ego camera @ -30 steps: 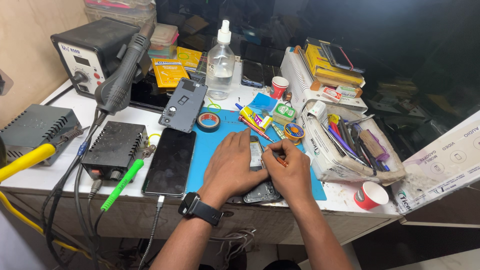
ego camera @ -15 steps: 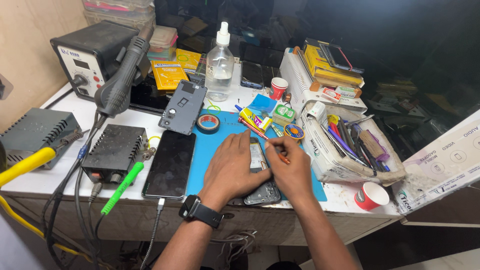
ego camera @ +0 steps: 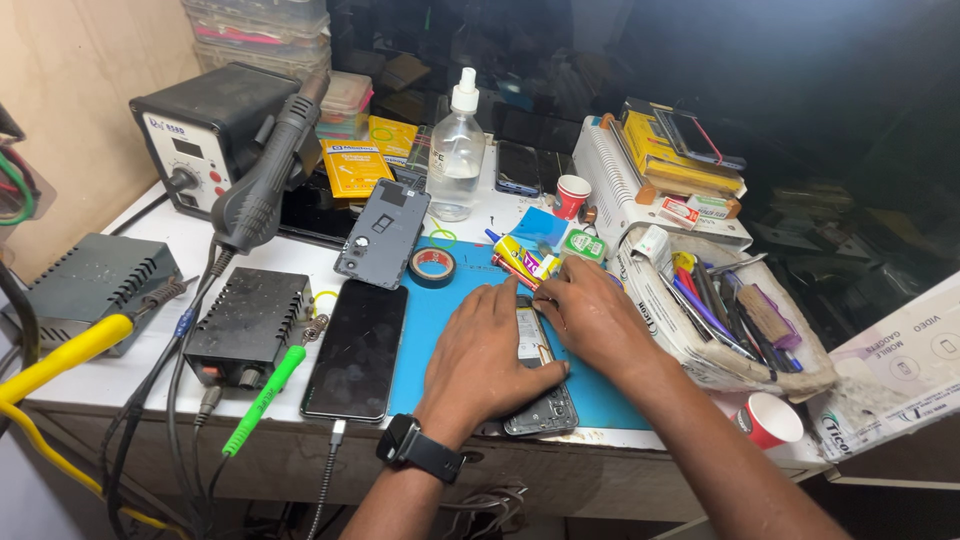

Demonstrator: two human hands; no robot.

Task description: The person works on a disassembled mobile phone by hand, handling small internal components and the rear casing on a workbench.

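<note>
An opened phone (ego camera: 538, 375) with its inner parts exposed lies on a blue work mat (ego camera: 440, 320). My left hand (ego camera: 485, 350), with a black watch on the wrist, lies flat over the phone's left side and holds it down. My right hand (ego camera: 590, 315) rests on the phone's upper right, its fingertips pinched at the top edge near a thin tool (ego camera: 512, 270). Whether the fingers hold that tool I cannot tell. A black phone with a dark screen (ego camera: 355, 350) lies left of my left hand, plugged into a cable.
A grey phone back cover (ego camera: 385, 232) and a tape roll (ego camera: 432, 266) lie behind the mat. A hot-air station (ego camera: 205, 135) with its handle (ego camera: 262, 180), a black power unit (ego camera: 245, 325), a clear bottle (ego camera: 455, 155), small cups (ego camera: 768, 420), and a tool tray (ego camera: 720, 310) crowd the bench.
My right hand has shifted a little up and left toward the phone's top edge. My left hand stays pressed on the phone.
</note>
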